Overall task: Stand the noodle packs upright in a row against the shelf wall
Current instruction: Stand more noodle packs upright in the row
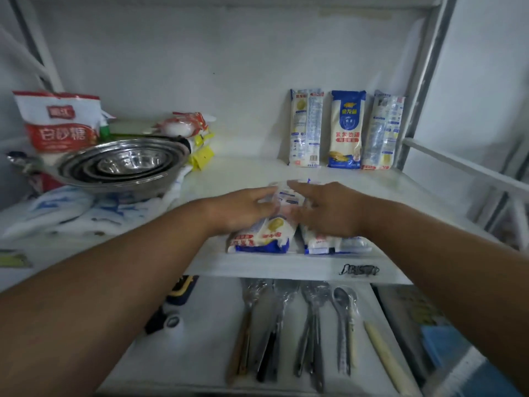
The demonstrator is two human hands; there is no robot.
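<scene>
Two hands reach onto a white shelf [246,170] where noodle packs are being sorted. The left hand [243,209] and the right hand [326,210] meet over a clear noodle pack [286,196] near the shelf's front edge, fingers loosely curved on its wrapper; motion blur hides whether either hand truly grips it. Beneath them lie two more packs flat on the shelf: one with a blue end [262,239] under the left hand, another [335,243] just beside it at 3 o'clock, under the right hand.

Toward 1 o'clock, three packs stand upright in a row against the back wall [200,67]: a pale pack [305,128], a blue-and-cream pack [346,130] and a third pack [382,133] that leans slightly, beside the metal frame post [423,81].

At 10 o'clock a nest of steel bowls [126,167], one inside another, sits on crumpled plastic bags [71,210]. Behind it stand a red-and-white sugar bag [57,121] and a heap of red and yellow packets [194,133].

On the lower shelf [200,339], at 6 o'clock, wrapped utensils [309,325] lie side by side, handles toward the camera, with a pale stick [383,356] to their right.
</scene>
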